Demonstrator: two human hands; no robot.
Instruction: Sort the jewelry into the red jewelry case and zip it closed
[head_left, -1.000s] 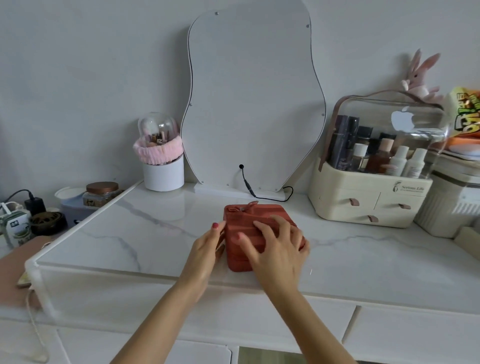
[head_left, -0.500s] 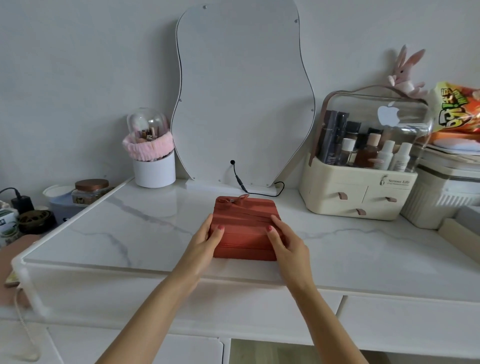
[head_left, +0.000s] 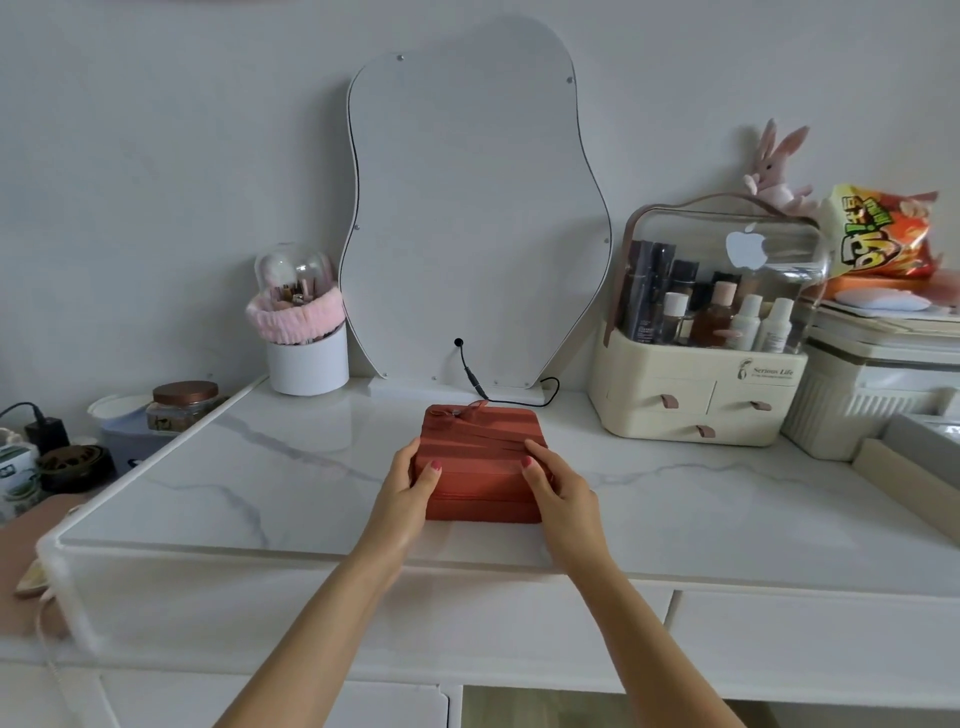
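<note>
The marble top (head_left: 260, 467) fills the lower middle of the view, its front edge running from 8 o'clock to 4 o'clock. A wavy mirror (head_left: 467, 218) stands at 12 o'clock against the wall, with a black cable (head_left: 475, 382) trailing from its foot. At 2 o'clock sits a cream organiser (head_left: 696, 395) with a clear domed lid over bottles; a pink plush rabbit (head_left: 776, 169) perches on it, and a snack bag (head_left: 878, 234) lies just beyond at 3 o'clock. At 10 o'clock a white pot (head_left: 307, 366) wears a pink band under a glass dome. Further out at 9 o'clock, off the marble, stands a jar (head_left: 182, 405) with a brown lid.

The red case (head_left: 480, 457) lies closed and flat on the marble, dead centre, just in front of the mirror's foot, a small bow at its far edge. The left hand (head_left: 405, 493) grips its 9 o'clock side, thumb laid on the lid and fingers wrapped round the edge. The right hand (head_left: 563, 493) holds the 3 o'clock side likewise, thumb on the lid, fingers curled down the side. Whether the zip is fully run round cannot be told.
</note>
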